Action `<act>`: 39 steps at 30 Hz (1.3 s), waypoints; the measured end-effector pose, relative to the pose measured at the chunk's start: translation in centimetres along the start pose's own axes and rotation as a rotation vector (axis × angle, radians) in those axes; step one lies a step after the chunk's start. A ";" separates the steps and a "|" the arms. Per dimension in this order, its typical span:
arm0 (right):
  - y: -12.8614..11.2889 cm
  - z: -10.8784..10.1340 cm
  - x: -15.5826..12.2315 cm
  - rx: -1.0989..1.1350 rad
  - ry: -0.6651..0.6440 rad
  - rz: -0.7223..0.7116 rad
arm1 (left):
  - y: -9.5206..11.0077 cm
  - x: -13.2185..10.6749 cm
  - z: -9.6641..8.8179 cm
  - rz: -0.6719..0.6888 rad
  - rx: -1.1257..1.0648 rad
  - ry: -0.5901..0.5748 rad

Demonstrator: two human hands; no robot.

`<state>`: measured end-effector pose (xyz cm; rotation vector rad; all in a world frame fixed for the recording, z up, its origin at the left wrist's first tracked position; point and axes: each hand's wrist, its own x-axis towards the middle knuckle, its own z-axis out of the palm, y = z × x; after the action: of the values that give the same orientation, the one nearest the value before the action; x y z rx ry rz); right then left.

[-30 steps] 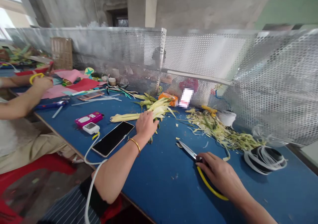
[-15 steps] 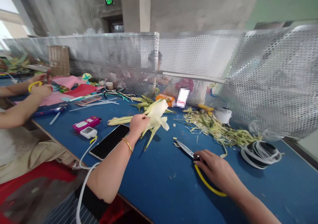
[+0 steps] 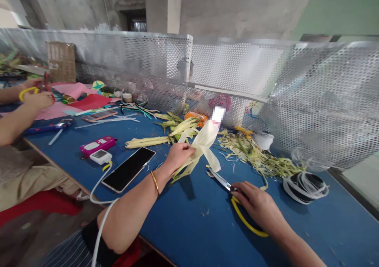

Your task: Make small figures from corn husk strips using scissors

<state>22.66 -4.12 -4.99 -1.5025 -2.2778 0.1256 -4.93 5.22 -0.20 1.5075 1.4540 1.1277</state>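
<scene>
Pale corn husks (image 3: 204, 140) are pinched in my left hand (image 3: 181, 156), their broad leaves spreading up and to the right above the table. My right hand (image 3: 255, 202) is closed on a pair of scissors (image 3: 220, 179) with yellow handles, which lie low over the blue table with the blades toward the husks. Behind my left hand lie more corn husks (image 3: 148, 142), long and yellowish. A heap of shredded husk scraps (image 3: 254, 152) sits beyond the scissors.
A black phone (image 3: 130, 169) and a magenta device (image 3: 99, 144) with a white cable lie left of my left arm. A spool of white cord (image 3: 305, 187) stands at right. Perforated metal panels (image 3: 237, 70) border the table's back. A co-worker's hand (image 3: 38, 101) holds yellow-handled scissors at far left.
My left hand has moved right with the husks, bringing them nearer the scissor blades. My right hand stays almost in place. The view has shifted slightly.
</scene>
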 end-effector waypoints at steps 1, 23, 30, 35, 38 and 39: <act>0.0 -0.2 0.0 0.005 0.065 0.014 | 0.0 0.0 0.1 0.014 0.009 -0.007; -6.3 1.8 3.7 -0.301 0.385 -0.118 | 0.6 -3.8 3.0 -0.250 -0.475 -0.555; -6.4 0.7 3.9 -0.283 0.357 -0.264 | 0.6 -3.6 3.1 -0.337 -0.550 -0.403; -5.0 -0.8 3.8 -0.286 0.455 -0.167 | 0.8 -2.6 2.4 -0.294 -0.590 -0.146; -4.1 -1.6 3.7 -0.087 0.529 0.104 | 0.7 -1.2 1.3 -0.256 -0.559 0.075; -3.8 -1.8 3.7 0.009 0.547 0.221 | 0.6 -0.7 0.8 -0.252 -0.556 0.128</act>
<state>18.87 -2.66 -1.17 -1.5475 -1.6792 -0.1916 -3.91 4.54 0.02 0.8580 1.2296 1.3457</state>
